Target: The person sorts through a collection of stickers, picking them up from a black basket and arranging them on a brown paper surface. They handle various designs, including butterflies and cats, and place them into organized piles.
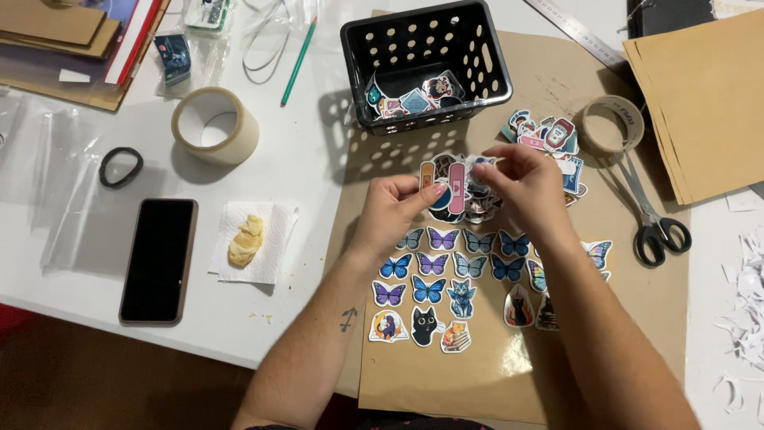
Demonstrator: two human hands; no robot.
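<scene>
The left hand (395,209) and the right hand (521,181) both grasped the stack of stickers (458,187) between them, its pink sticker upright, nearer the left fingers.

White bench (318,167) carries: brown paper sheet (477,382), black perforated basket (426,64), two tape rolls (215,125), black phone (158,260), paper napkin (255,243), scissors (654,223), green pencil (298,62), metal ruler (577,33), clear plastic sleeves (56,183), paper scraps (744,310).
</scene>
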